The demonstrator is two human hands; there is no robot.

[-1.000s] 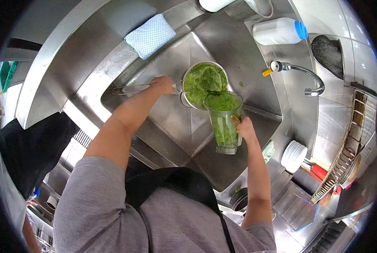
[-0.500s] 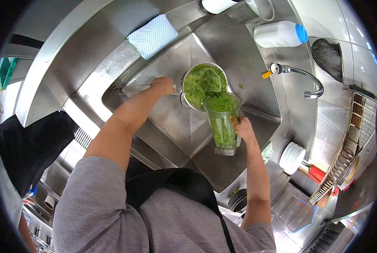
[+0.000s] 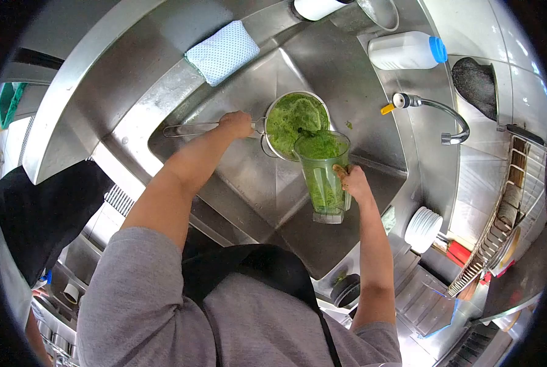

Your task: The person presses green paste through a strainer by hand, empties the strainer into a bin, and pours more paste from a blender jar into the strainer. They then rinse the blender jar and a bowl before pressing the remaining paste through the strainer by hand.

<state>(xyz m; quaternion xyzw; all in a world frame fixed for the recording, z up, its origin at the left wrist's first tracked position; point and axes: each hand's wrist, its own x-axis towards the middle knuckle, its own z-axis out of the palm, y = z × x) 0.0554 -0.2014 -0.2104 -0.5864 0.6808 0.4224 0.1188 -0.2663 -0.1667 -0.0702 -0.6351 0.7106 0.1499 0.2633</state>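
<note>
My left hand [image 3: 236, 124] is closed round the long wire handle of a strainer [image 3: 263, 126], over the steel sink. Green pulp [image 3: 293, 116] fills the strainer's bowl. With my right hand [image 3: 353, 182] I grip the handle side of a clear blender jar [image 3: 326, 177], tilted with its mouth at the strainer's lower right rim. Green mixture coats the inside of the jar, and some of it lies at the lip. Whatever is under the strainer is hidden.
A folded blue-white cloth [image 3: 222, 52] lies on the sink's far ledge. At the right are a white bottle with a blue cap [image 3: 407, 50], a faucet [image 3: 435, 109], stacked plates [image 3: 423, 230] and a dish rack [image 3: 500, 214]. Another person's dark apron [image 3: 44, 214] shows at the left.
The blender jar's base has risen slightly, and the dark green strand at its lip looks smaller. My left hand and the strainer have hardly moved.
</note>
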